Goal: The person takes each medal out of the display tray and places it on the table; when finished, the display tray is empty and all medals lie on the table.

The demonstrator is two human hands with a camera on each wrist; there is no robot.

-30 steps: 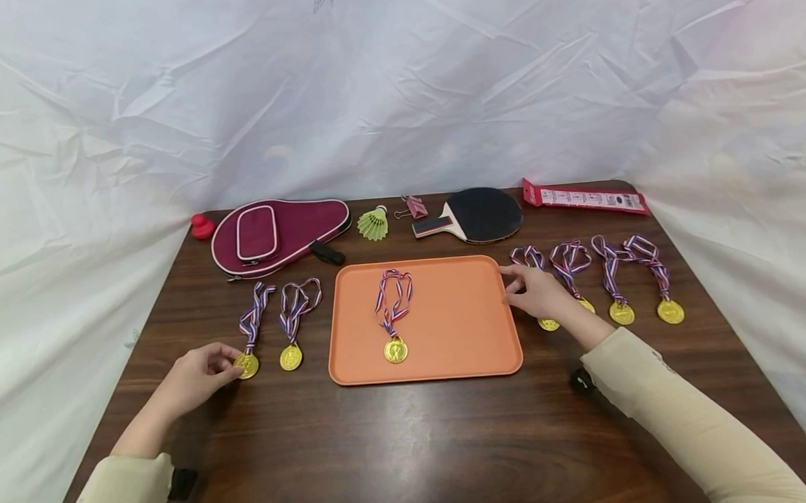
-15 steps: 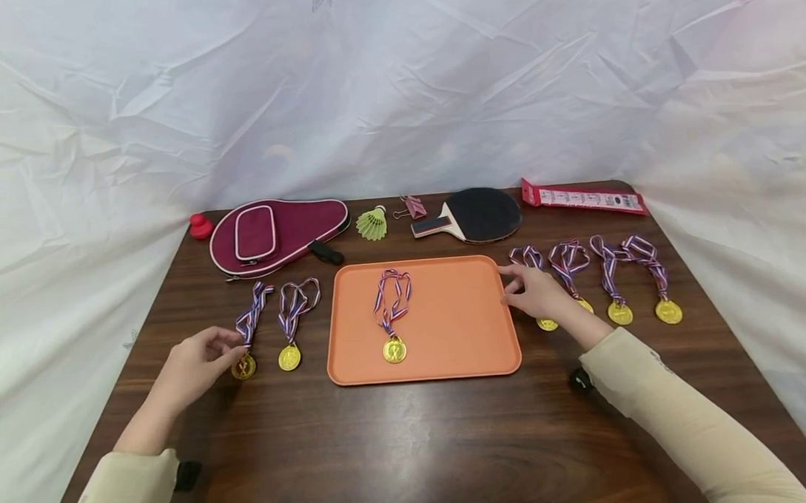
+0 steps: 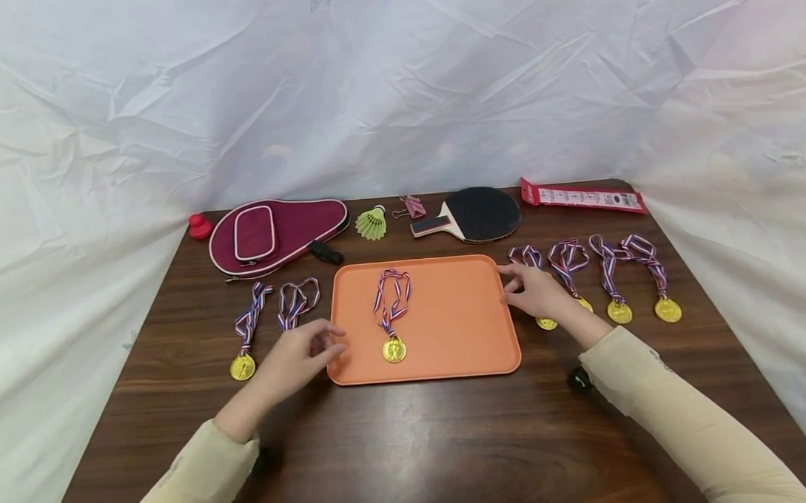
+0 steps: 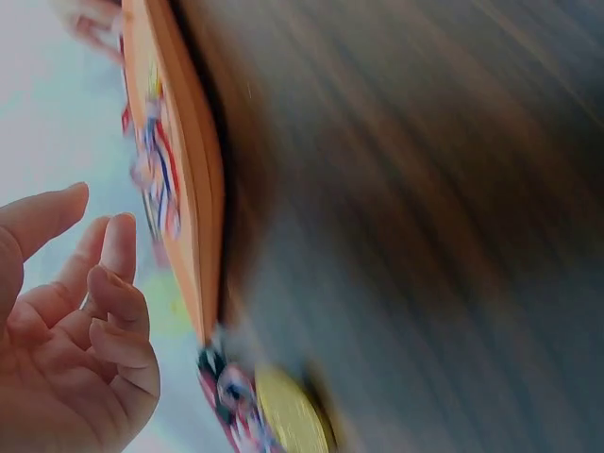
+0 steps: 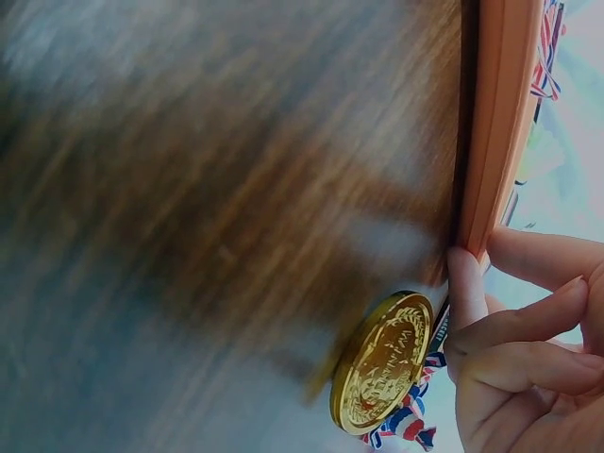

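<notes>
An orange tray (image 3: 458, 316) lies on the dark wooden table, bearing one gold medal (image 3: 394, 349) on a striped ribbon. My right hand (image 3: 541, 291) holds the tray's right edge, fingertips at the rim in the right wrist view. My left hand (image 3: 303, 355) hovers by the tray's left edge with loosely bent fingers and nothing in them, also in the left wrist view. It hides the disc of a medal whose striped ribbon (image 3: 296, 299) shows behind it. Farther left lies another gold medal (image 3: 242, 366), its ribbon stretched away from me.
Several medals (image 3: 620, 312) lie right of the tray, one partly behind my right hand. Along the back stand a red toy-like piece (image 3: 200, 227), a maroon paddle case (image 3: 276, 234), a shuttlecock (image 3: 372, 223), a binder clip (image 3: 412, 206), a table tennis paddle (image 3: 485, 214) and a red package (image 3: 584, 197).
My left hand has left the leftmost medal, which has shifted slightly, and moved right to the tray's left edge. My right hand stays at the tray's right edge.
</notes>
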